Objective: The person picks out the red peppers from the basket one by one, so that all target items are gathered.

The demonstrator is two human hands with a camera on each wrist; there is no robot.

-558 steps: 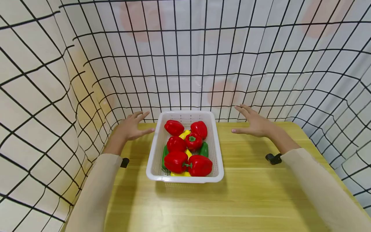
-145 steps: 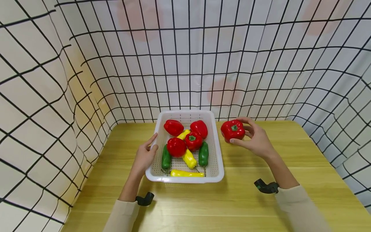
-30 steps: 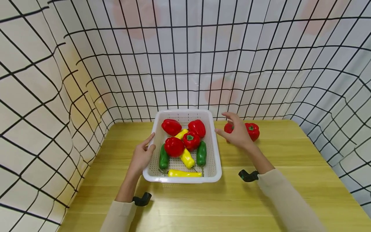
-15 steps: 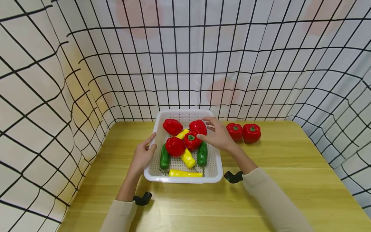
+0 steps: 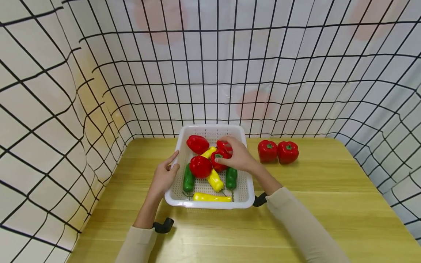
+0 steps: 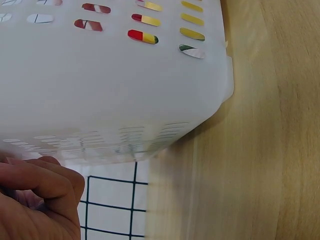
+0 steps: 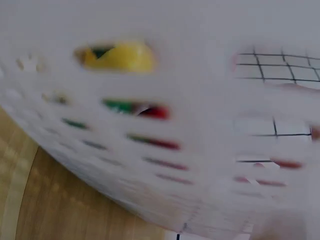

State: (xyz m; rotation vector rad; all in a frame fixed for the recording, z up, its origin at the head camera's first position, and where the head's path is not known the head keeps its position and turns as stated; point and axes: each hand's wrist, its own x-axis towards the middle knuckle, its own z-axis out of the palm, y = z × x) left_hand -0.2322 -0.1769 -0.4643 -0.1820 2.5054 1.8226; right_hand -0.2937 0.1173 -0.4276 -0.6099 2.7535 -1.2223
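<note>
White slotted plastic basket (image 5: 245, 190) sits mid-bench on the light wooden bench (image 5: 296, 219), near its far edge by the black-grid white curtain (image 5: 98, 73).

Right hand (image 5: 238, 157) is inside the basket, fingers curled over a glossy red bell pepper with green stem (image 5: 217, 160) at the basket's centre; thumb tip on the pepper's left side by the stem, so it looks pinched between thumb and fingers. Pepper rests among the others in the basket, not lifted clear as far as the head view shows. Another red bell pepper (image 5: 223, 144) is mostly hidden behind this hand's fingers.

Left hand (image 5: 163, 176) rests on the basket's left rim, thumb over the rim edge, fingers down the outside wall; left wrist view shows curled fingers (image 6: 40, 185) against the white wall.

Also in the basket: red bell pepper at far left corner (image 5: 197, 144), red bell pepper left of centre (image 5: 200, 166), short yellow pepper (image 5: 214, 179) just in front of the gripped one, long yellow pepper (image 5: 211, 197) along the near wall, green pepper (image 5: 188, 178) by the left wall, green pepper (image 5: 231, 177) on the right side under the right wrist.

Right of the basket, on the bench: two red bell peppers (image 5: 277, 151) side by side, touching, stems up.

Right wrist view is blurred; only the basket wall shows.
</note>
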